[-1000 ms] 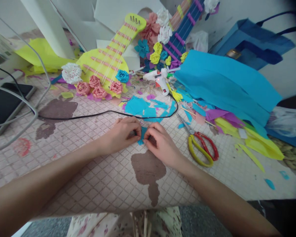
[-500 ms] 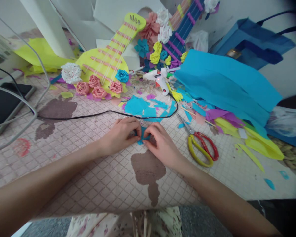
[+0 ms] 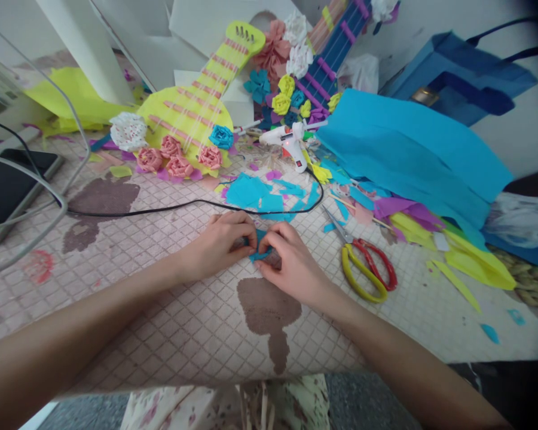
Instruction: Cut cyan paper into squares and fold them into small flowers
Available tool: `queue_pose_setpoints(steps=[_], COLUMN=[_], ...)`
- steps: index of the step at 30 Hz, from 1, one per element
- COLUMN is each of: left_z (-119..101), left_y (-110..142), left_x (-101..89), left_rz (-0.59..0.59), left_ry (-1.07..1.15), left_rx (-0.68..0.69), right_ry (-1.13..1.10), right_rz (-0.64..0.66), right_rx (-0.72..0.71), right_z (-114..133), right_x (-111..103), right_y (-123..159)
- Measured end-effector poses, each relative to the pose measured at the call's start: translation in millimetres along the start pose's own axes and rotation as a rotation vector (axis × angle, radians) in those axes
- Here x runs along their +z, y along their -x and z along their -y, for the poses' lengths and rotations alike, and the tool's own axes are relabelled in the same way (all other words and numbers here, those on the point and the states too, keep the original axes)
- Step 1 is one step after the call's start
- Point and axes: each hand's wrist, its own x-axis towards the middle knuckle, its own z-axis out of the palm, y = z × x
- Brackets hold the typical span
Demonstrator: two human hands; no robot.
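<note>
Between my two hands, low over the cloth-covered table, is a small piece of blue paper (image 3: pixel 260 255), partly hidden by my fingers. My left hand (image 3: pixel 229 242) pinches its left side with curled fingers. On its right side my right hand (image 3: pixel 291 257) has thumb and forefinger at the paper, with a small gap showing between them. Just beyond my hands lie cut scraps of blue paper (image 3: pixel 246 191). Scissors (image 3: pixel 363 269) with one yellow and one red handle rest to the right of my right hand, blades toward the scraps.
A white glue gun (image 3: pixel 291 143) stands behind the scraps, its black cord (image 3: pixel 170 210) running left. A yellow paper guitar (image 3: pixel 190 116) with paper roses leans at the back. Large blue sheets (image 3: pixel 399 143) lie right; a phone (image 3: pixel 18 185) and cables are at left.
My right thumb and forefinger have shifted slightly and parted at the blue paper, whose lower edge now looks folded or curled. My left hand stays in place.
</note>
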Motion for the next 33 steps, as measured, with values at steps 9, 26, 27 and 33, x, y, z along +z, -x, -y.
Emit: queue_pose_setpoints(steps=[9,26,27,33], left_z=[1.7,4.3,5.7,9.0], left_y=[0.5,-1.6,-2.0,-3.1], left_x=[0.0,-7.2,-8.1,-7.9], left_rz=[-0.003,0.079,0.085,0.046], left_ry=[0.004,0.006,0.018,0.135], left_rx=[-0.001,0.022,0.037,0.014], right_ry=[0.001,0.045,0.063,0.097], right_rz=[0.018,-0.038,-0.047,-0.089], right_rx=[-0.005,0.012,0.015,0.005], right_z=[0.4,1.6,1.6,0.6], right_x=[-2.4,3.4,5.4,11.1], right_y=[0.1,-2.7,-2.9,-2.4])
